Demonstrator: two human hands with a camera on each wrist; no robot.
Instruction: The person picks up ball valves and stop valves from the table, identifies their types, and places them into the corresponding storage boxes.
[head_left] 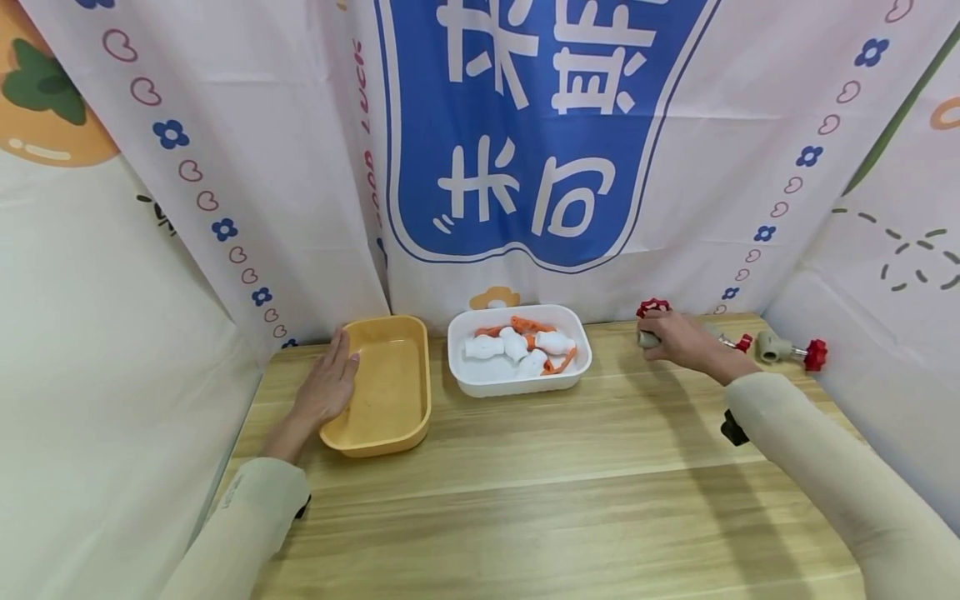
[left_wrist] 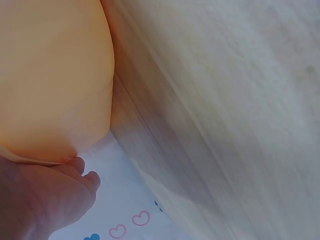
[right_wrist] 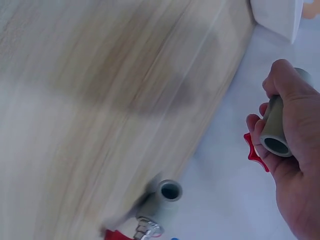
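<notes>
My right hand [head_left: 686, 340] grips a grey pipe valve [right_wrist: 275, 122] with a red handwheel, near the table's back edge. In the right wrist view, thumb and fingers wrap round its grey tube, and the handwheel shows behind the fingers. My left hand [head_left: 330, 383] rests with extended fingers along the left side of a yellow tray [head_left: 386, 392], whose bare bottom shows. The left wrist view shows the outside of that tray with the hand against its edge. Right of my right hand lies another grey valve [head_left: 776, 348] with a red handwheel; a further one is partly hidden behind the hand.
Between the hands a white tray [head_left: 517, 386] holds several white bulbous pieces [head_left: 483, 347] and orange strips [head_left: 532, 323]. A patterned cloth [head_left: 300, 208] hangs behind the wooden table [head_left: 525, 500] and along its sides.
</notes>
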